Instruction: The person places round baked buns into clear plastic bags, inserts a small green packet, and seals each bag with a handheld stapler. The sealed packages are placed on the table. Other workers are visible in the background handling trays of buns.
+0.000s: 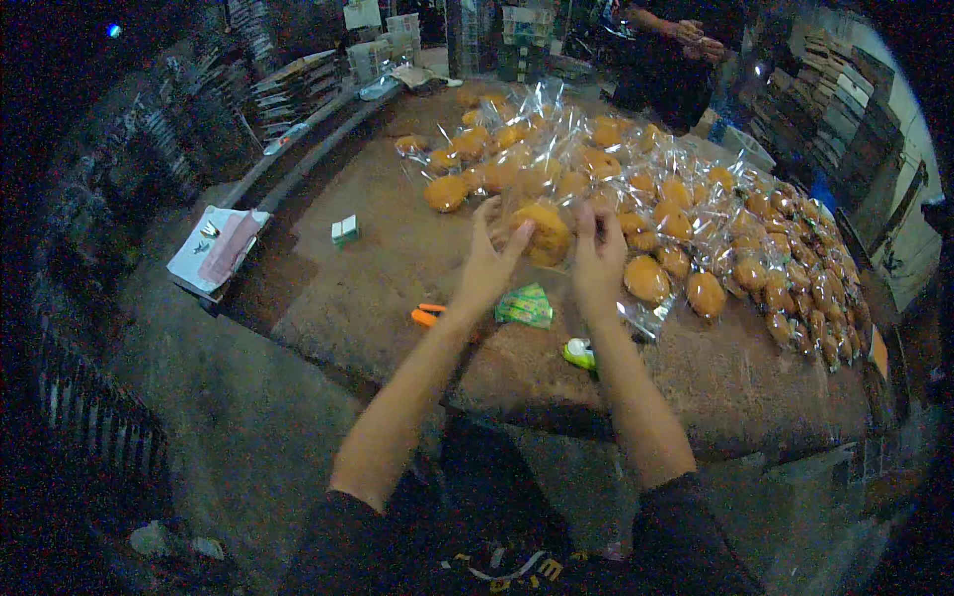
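In front of me, a round golden-brown bun point(544, 232) in a clear plastic bag is held above a brown table. My left hand point(493, 242) grips its left side, thumb across the near face. At its right edge my right hand point(601, 240) has its fingertips pinched together, seemingly on the bag's clear film; blur hides the exact hold. Just below the hands lie green printed paper labels point(525, 305). An orange-handled tool point(427, 314) is partly hidden behind my left forearm. Beside my right forearm rests a small lime-green and white object point(580, 353), its kind unclear.
Many bagged buns point(674, 194) are heaped across the table's point(358, 298) far and right sides. A small white-and-green box point(344, 229) sits at left. A cloth-covered board point(216, 249) is at the left edge. Another person's hands point(697, 41) appear beyond the table, near stacked plastic crates point(525, 28).
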